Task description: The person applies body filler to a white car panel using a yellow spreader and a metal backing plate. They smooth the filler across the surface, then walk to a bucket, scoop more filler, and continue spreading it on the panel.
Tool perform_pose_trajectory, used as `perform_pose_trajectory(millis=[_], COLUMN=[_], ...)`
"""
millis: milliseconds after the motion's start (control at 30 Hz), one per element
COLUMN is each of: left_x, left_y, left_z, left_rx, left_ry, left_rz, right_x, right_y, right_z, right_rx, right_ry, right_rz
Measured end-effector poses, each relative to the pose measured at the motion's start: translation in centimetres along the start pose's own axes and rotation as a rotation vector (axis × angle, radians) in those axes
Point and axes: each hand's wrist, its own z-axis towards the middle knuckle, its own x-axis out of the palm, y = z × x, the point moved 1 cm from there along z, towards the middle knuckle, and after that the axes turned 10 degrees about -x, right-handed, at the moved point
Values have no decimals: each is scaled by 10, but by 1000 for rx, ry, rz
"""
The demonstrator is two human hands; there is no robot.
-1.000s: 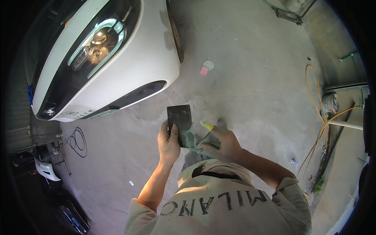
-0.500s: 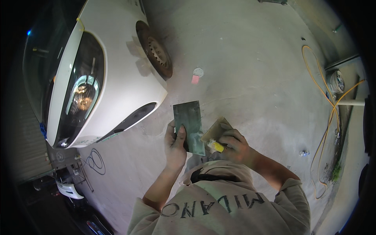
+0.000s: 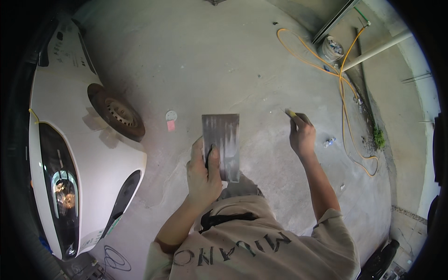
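Observation:
My left hand (image 3: 198,172) grips a rectangular metal plate (image 3: 220,140), its face smeared with grey streaks, thumb over the front near the lower left edge. To the right and apart from it, my right hand (image 3: 301,137) is raised, fingers closed on a thin scraper (image 3: 284,110) seen nearly edge-on, with something yellow (image 3: 292,114) at the fingertips. Both hands are above the concrete floor (image 3: 242,70). A pale round disc (image 3: 171,115) and a pink rectangular piece (image 3: 171,126) lie on the floor beyond the plate.
A white vehicle (image 3: 102,186) with an exposed wheel (image 3: 115,112) stands at left. At right are orange hoses (image 3: 345,102), a bucket of debris (image 3: 331,49), a white pipe (image 3: 373,53), a small plant (image 3: 378,137), a small bottle (image 3: 329,142) and the wall (image 3: 415,116).
The view has swung, putting the vehicle farther left. My right hand has moved away from the plate, up and to the right, with the scraper. The plate is more upright.

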Motion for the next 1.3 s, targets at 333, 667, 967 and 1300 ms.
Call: perform_pose_trajectory(millis=[333,667,967,1300], left_x=[-32,-196,-325,-449], left_y=[64,79,157,240], left_z=[-62,-262,-557,-751], left_rx=[-382,-251,-274,-395], left_ry=[4,-603,-1276,-1613], left_rz=[-492,-106,-96,-208], right_x=[72,101,111,167], right_y=[134,350,554,773], right_z=[-96,-136,-406,-620], right_rx=[342,-929,-1330,-1880], right_ry=[489,650,1148,1006], right_rz=[1308,617,908,881])
